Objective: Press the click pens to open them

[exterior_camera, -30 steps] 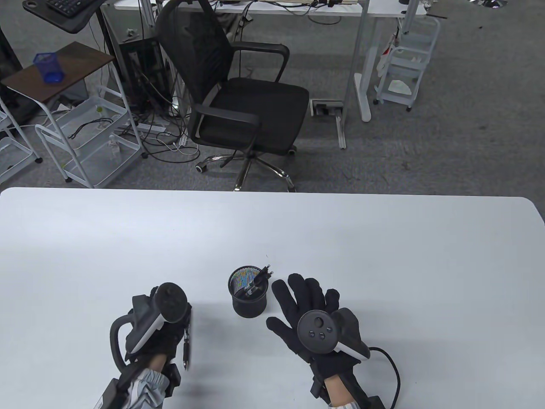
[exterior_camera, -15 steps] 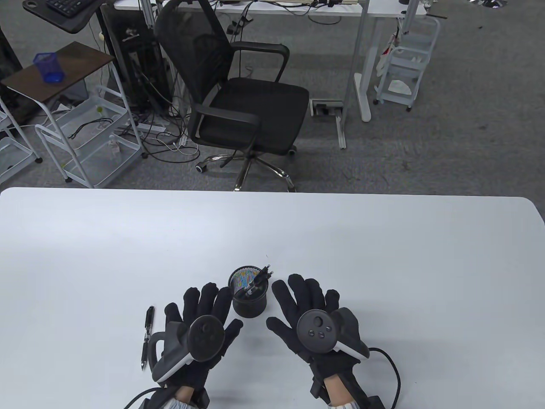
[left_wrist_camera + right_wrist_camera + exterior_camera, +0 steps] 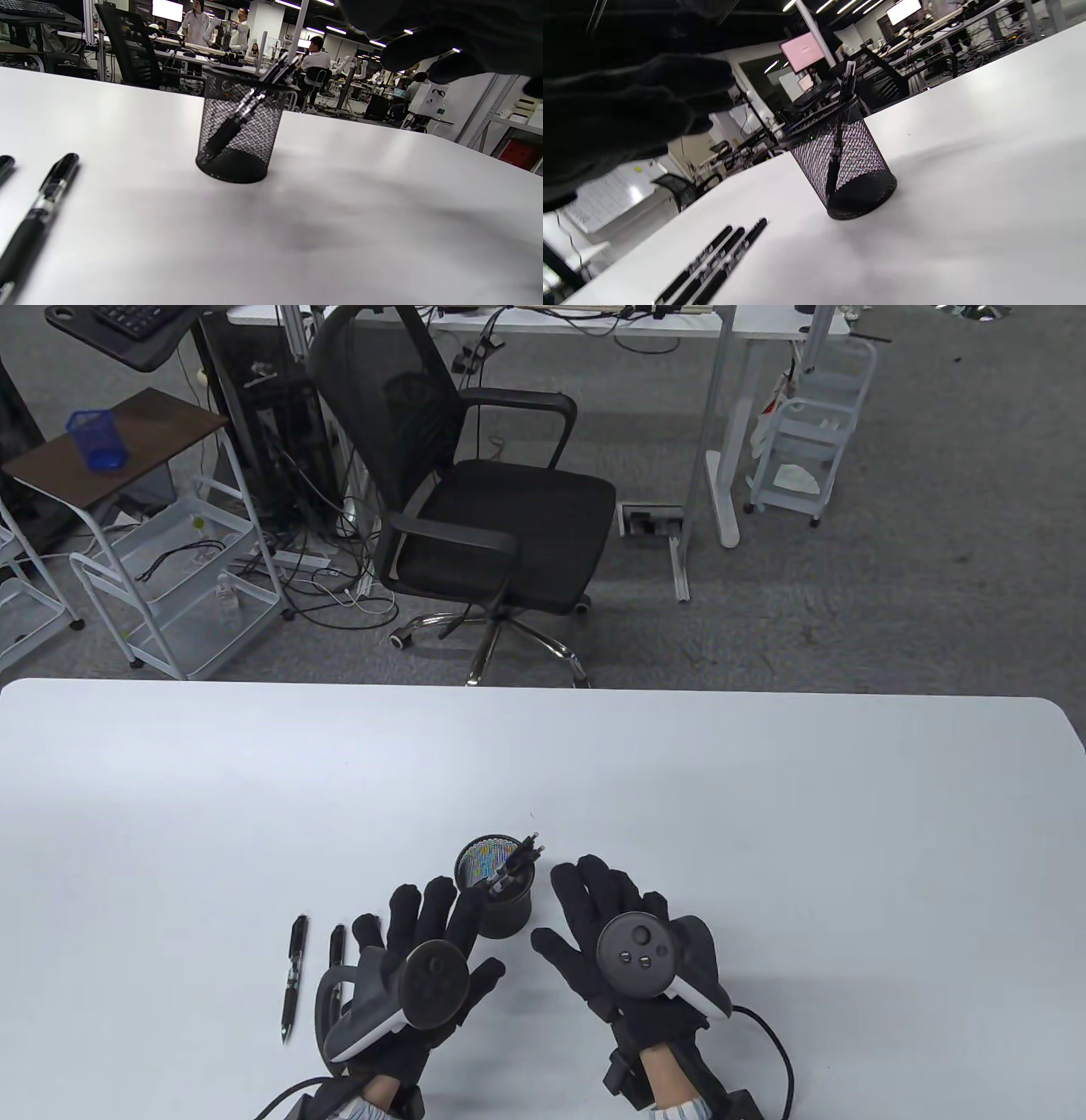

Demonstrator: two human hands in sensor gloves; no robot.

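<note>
Now both hands [image 3: 424, 959] [image 3: 619, 942] hover spread beside the pen cup [image 3: 496, 891].

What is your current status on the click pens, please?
Left hand and right hand open, empty, flanking mesh cup. Pens lie on table left of it; more pens in cup. Nothing blocking.

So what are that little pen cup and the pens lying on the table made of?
The pen cup looks like black wire mesh, probably painted metal: you can see through its woven wall. The pens on the table look like black plastic, partly clear in the barrel, with a slight gloss; the exact material is a guess.
</note>
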